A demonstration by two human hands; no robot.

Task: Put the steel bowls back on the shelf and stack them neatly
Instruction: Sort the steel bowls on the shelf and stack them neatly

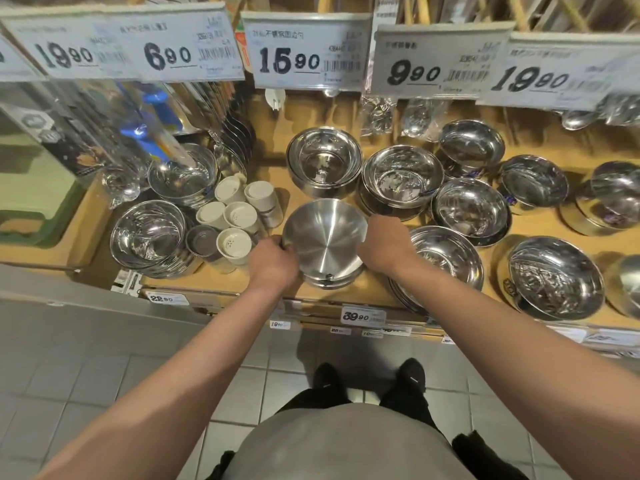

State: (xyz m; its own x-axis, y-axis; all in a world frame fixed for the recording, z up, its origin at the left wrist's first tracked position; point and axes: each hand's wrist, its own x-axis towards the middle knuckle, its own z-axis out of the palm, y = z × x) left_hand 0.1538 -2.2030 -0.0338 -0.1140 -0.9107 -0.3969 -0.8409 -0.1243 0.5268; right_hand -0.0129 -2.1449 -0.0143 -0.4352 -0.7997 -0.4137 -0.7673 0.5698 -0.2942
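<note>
Now both hands, left hand (273,259) and right hand (384,244), grip the steel bowl (323,233) (atop a stack) by its rim.

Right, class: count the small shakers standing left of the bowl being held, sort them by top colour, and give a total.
Cream-topped shakers: 5
Dark grey-topped shakers: 1
Total: 6
</note>
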